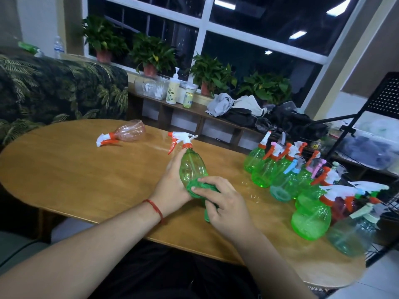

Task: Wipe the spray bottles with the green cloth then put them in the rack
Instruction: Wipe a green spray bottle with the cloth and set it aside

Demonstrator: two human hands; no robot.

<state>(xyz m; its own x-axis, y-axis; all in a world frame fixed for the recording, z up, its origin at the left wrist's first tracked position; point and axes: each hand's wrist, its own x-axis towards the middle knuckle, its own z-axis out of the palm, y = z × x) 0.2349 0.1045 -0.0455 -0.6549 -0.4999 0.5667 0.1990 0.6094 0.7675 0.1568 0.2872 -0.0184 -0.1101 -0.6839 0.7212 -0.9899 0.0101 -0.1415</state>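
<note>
Right hand (224, 202), fingers curled, presses the green cloth (199, 188) round the base of the green spray bottle (192, 167) above the table's (86, 169) near edge; left hand (172, 188) grips its body; long axis tilts away, trigger head far; black rack (387, 96) beyond the right edge, nearer the right hand.

The left half of the oval wooden table (71, 180) is bare and gives open passage. A pink transparent spray bottle (129, 133) lies on its side near the far edge. A green transparent spray bottle (192, 169) occupies the centre. A dense cluster of upright green plastic spray bottles (287, 180) blocks the right end, triggers overlapping. A bare strip separates cluster and centre. The black metal rack (385, 98) stands beside that end.
</note>
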